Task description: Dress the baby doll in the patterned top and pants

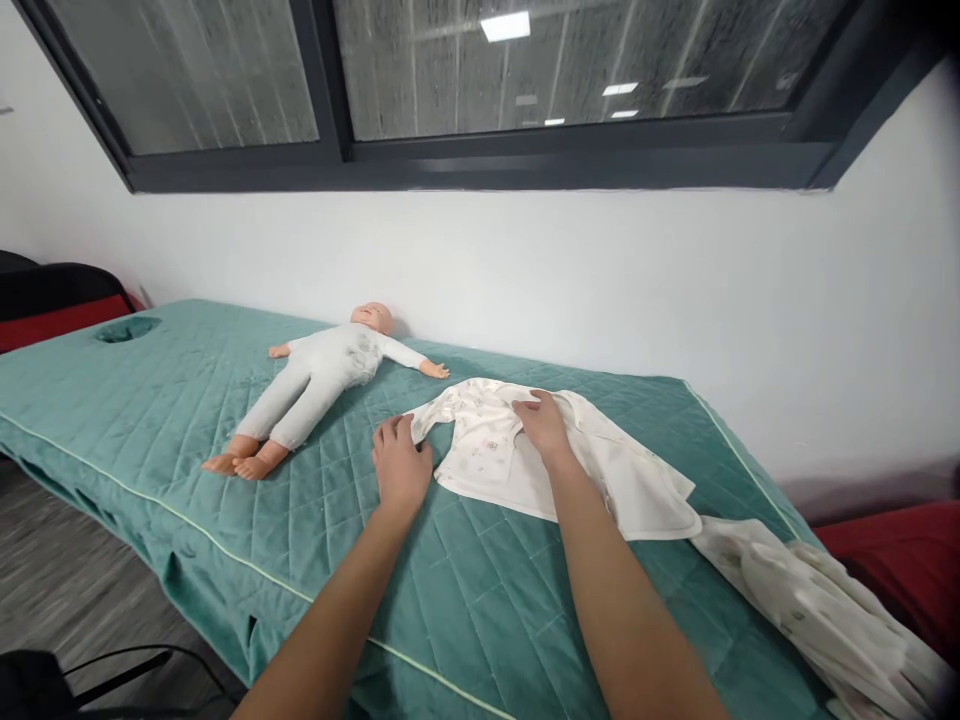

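Note:
A white baby shirt [480,450] with small printed motifs lies spread on the green quilted bed cover [465,580], its front panel partly folded over. My left hand [403,465] rests at the cuff of the left sleeve, palm down, thumb apart from the fingers. Near the neckline, my right hand [544,428] pinches the edge of the shirt between thumb and fingers. To the left, a baby doll [322,370] in a whitish suit lies on its back, arms spread, with its head toward the wall.
A crumpled light printed cloth [810,590] lies at the bed's right end, beside something red [900,560]. The bed has a face hole [127,329] at the far left. Behind it stand a white wall [600,280] and a dark-framed window [585,160]. A black-and-red object [60,300] stands beyond the left end.

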Demonstrator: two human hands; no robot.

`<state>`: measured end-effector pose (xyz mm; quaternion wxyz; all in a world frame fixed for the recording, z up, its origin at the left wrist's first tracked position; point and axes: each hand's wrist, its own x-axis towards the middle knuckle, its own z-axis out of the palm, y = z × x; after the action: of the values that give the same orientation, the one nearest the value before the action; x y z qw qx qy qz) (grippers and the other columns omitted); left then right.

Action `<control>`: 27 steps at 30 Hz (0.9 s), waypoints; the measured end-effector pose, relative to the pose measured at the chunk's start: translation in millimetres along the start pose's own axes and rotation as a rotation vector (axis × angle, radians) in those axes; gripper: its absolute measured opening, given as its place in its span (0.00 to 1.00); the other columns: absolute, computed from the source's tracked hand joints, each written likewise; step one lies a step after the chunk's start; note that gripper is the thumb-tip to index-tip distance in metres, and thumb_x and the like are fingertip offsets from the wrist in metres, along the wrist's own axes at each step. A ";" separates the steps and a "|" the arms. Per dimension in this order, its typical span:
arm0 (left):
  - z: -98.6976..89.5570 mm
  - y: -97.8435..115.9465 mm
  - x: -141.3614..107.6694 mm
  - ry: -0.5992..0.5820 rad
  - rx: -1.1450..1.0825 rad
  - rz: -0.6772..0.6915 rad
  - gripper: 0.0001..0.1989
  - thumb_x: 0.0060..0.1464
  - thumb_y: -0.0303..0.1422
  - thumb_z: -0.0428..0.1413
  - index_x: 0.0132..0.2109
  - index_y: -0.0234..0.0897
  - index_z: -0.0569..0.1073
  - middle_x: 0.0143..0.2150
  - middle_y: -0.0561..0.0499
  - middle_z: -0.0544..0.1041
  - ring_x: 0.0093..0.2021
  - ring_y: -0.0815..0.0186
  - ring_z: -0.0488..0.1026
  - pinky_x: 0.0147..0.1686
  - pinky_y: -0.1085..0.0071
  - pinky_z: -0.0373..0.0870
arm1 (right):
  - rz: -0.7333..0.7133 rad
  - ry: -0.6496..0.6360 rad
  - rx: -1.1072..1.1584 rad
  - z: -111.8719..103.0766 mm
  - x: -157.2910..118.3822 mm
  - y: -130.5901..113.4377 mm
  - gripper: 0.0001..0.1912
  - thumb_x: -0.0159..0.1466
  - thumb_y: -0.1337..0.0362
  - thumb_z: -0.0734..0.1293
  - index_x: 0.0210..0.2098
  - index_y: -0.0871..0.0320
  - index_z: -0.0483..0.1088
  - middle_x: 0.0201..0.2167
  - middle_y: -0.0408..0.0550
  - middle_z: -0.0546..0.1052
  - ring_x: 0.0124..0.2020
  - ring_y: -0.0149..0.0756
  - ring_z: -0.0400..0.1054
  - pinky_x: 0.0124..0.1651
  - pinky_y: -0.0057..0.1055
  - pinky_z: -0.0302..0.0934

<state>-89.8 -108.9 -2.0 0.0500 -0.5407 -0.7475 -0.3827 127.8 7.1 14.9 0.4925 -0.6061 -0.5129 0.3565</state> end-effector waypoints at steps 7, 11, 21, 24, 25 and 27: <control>-5.7 -21.0 34.0 -0.221 0.193 0.118 0.20 0.59 0.31 0.49 0.56 0.45 0.74 0.57 0.44 0.73 0.58 0.49 0.65 0.54 0.52 0.64 | -0.015 -0.087 0.077 -7.0 -38.5 -2.4 0.37 0.52 0.57 0.72 0.60 0.54 0.62 0.54 0.53 0.72 0.42 0.39 0.72 0.47 0.35 0.66; -2.9 -39.0 65.5 -0.182 0.218 0.251 0.20 0.60 0.28 0.47 0.54 0.46 0.76 0.58 0.46 0.73 0.58 0.52 0.65 0.54 0.56 0.64 | -0.004 -0.186 0.158 -3.1 -54.0 -3.2 0.40 0.51 0.59 0.72 0.62 0.52 0.59 0.61 0.53 0.67 0.41 0.36 0.72 0.44 0.34 0.67; 23.2 -67.0 112.7 -0.132 0.247 0.244 0.25 0.59 0.24 0.43 0.58 0.43 0.73 0.60 0.45 0.70 0.56 0.53 0.65 0.54 0.61 0.64 | 0.024 -0.231 0.140 -6.7 -54.1 -10.0 0.24 0.52 0.64 0.70 0.49 0.53 0.68 0.41 0.46 0.78 0.32 0.37 0.71 0.36 0.33 0.66; 24.1 -67.2 112.0 -0.122 0.238 0.167 0.27 0.57 0.22 0.42 0.60 0.41 0.71 0.60 0.43 0.70 0.57 0.52 0.66 0.53 0.60 0.65 | 0.040 -0.275 0.035 -6.0 -51.5 -9.7 0.25 0.52 0.65 0.69 0.50 0.52 0.68 0.30 0.42 0.76 0.28 0.37 0.70 0.34 0.34 0.65; 23.3 -66.7 111.0 -0.104 0.229 0.130 0.29 0.56 0.22 0.42 0.62 0.39 0.69 0.60 0.42 0.69 0.57 0.52 0.66 0.53 0.59 0.65 | 0.026 -0.273 0.009 -5.7 -50.5 -9.6 0.25 0.51 0.65 0.69 0.50 0.52 0.69 0.33 0.42 0.77 0.29 0.37 0.70 0.36 0.34 0.65; 20.4 -65.6 109.0 -0.072 0.179 0.046 0.29 0.56 0.22 0.42 0.64 0.36 0.66 0.58 0.40 0.71 0.56 0.52 0.68 0.53 0.59 0.66 | -0.008 -0.266 0.009 -5.2 -48.9 -10.0 0.24 0.51 0.64 0.70 0.49 0.53 0.70 0.41 0.45 0.77 0.34 0.38 0.71 0.40 0.35 0.65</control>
<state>-183.2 -20.2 3.0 0.0799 -0.5647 -0.7672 -0.2935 119.2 -41.8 22.4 0.4241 -0.5493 -0.5745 0.4339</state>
